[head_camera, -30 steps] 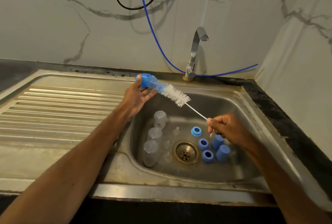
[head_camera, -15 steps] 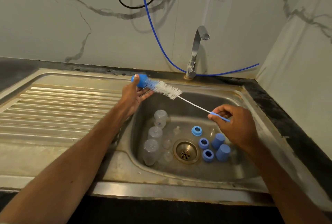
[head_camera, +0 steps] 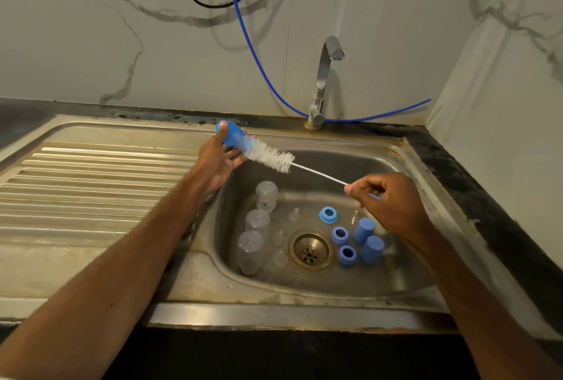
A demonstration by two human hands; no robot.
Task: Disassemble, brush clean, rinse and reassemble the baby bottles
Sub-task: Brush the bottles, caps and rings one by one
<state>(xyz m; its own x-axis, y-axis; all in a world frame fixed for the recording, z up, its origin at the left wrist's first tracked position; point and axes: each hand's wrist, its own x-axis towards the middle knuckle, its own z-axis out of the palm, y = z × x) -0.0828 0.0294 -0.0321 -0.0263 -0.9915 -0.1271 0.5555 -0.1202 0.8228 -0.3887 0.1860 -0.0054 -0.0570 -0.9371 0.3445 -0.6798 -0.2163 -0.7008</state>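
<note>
A bottle brush (head_camera: 269, 158) with white bristles and a blue sponge tip stretches over the sink basin (head_camera: 396, 273). My left hand (head_camera: 217, 160) holds the blue sponge tip between thumb and fingers. My right hand (head_camera: 388, 203) pinches the thin wire handle at its blue end. Down in the basin three clear bottles (head_camera: 257, 223) lie at the left, with clear teats (head_camera: 278, 238) beside them. Three blue rings (head_camera: 328, 215) and two blue caps (head_camera: 364, 230) sit right of the drain (head_camera: 310, 250).
A steel tap (head_camera: 323, 81) rises behind the basin, with a blue hose (head_camera: 253, 54) and a black cable hanging on the marble wall. A ribbed steel drainboard (head_camera: 91, 184) lies to the left. Dark countertop borders the right side.
The brush has shifted left and flattened out. My right hand slid along the wire toward its blue end and my left hand moved further left with the sponge tip.
</note>
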